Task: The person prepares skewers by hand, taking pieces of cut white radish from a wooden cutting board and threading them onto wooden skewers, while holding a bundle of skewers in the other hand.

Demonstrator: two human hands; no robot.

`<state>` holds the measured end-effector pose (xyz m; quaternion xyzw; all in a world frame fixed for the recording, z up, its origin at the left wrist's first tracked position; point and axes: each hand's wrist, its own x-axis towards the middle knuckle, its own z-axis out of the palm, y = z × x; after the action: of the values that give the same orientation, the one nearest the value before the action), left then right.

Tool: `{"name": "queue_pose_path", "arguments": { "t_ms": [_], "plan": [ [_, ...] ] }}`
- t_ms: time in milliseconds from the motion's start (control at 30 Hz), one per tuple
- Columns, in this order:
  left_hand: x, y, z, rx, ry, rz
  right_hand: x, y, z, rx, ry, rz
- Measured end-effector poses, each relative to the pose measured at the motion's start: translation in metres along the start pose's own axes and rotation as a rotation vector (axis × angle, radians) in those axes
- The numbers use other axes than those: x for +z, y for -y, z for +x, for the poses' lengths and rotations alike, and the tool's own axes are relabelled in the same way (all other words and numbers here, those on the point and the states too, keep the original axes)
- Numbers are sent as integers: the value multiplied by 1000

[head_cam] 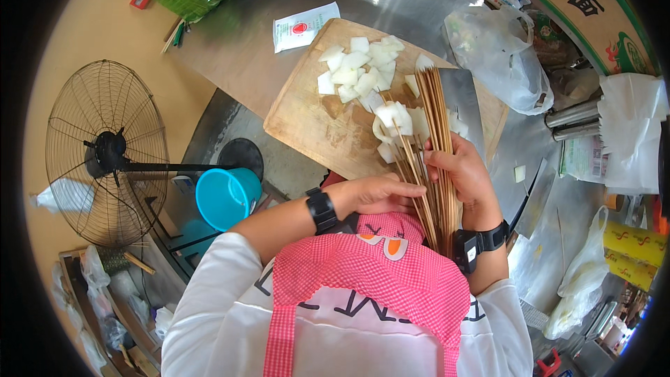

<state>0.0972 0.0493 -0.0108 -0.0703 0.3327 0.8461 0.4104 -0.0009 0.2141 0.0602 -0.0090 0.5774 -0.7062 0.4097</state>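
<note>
My left hand (384,195) holds several thin bamboo skewers (411,165) whose far ends carry white vegetable slices (393,115). In my right hand (463,170) is a thick bundle of bamboo skewers (435,110), points away from me and lower ends against my apron (366,264). Both hands are over the near edge of a wooden cutting board (309,120). A pile of loose white slices (358,68) lies on its far part. Beside the bundle, a flat grey surface (466,89), perhaps a blade, rests on the board and is partly hidden.
A white packet (306,26) lies beyond the board on the metal table (246,26). To the right are a plastic bag (497,55) and a cleaver (539,201). On the left stand a caged fan (107,154) and a blue bucket (225,199).
</note>
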Motion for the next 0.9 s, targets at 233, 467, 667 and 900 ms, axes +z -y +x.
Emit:
{"name": "queue_pose_path", "arguments": {
  "t_ms": [233,467,667,900],
  "plan": [
    [-9,28,11,184,218,-358,65,13,-14,-75,196,-147],
    [20,-2,-14,246,83,-576,96,13,-9,-435,171,-566],
    [13,-10,-9,405,116,-693,126,28,1,-473,209,-613],
    [9,-30,-47,274,-129,-642,165,18,20,-310,238,-667]
  ]
}}
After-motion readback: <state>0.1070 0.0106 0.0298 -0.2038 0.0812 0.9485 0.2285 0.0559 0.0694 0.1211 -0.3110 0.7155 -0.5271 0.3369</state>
